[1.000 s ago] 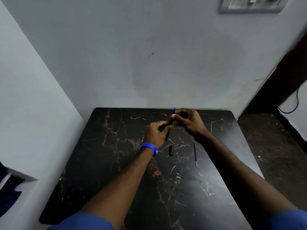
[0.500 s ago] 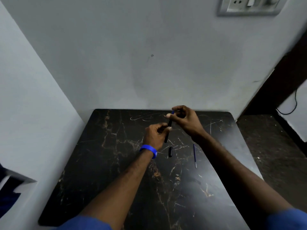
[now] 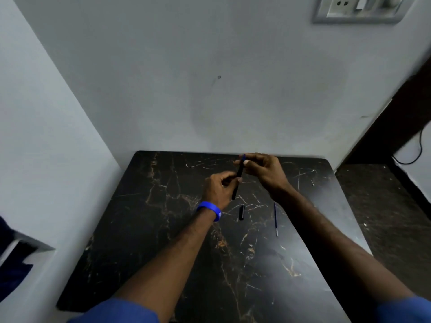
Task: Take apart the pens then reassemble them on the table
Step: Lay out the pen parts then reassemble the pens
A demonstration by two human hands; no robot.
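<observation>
A person's two bare forearms reach forward over a dark, marble-patterned table [image 3: 163,229] pushed into a corner of pale walls. Both hands meet above the far half of the table, at about 12 o'clock from the table's centre.

The left hand [image 3: 217,187], with a blue wristband [image 3: 210,210] on its wrist, is closed around the lower half of a thin dark pen [image 3: 238,180]. The right hand [image 3: 263,170] pinches the pen's upper end between thumb and fingertips, its fingers drawn together on a blue tip that pokes out above them. The pen is held in the air, tilted, its top leaning toward 1 o'clock and its bottom end pointing down toward the table without touching it.

Two loose parts lie on the table, toward 6 o'clock from the hands. A short black cap [image 3: 241,212] lies just below the pen's lower end. A thin blue refill [image 3: 275,217] lies near it at 3 o'clock, apart from it and just beside the right forearm, running roughly from 12 to 6.

Compared with half a second ago, both hands keep much the same grip on the pen and have barely moved. A second ago the right hand sat slightly lower over the pen's top. The cap and refill lie where they did.

A socket plate [image 3: 359,10] sits high on the wall at 1 o'clock.
</observation>
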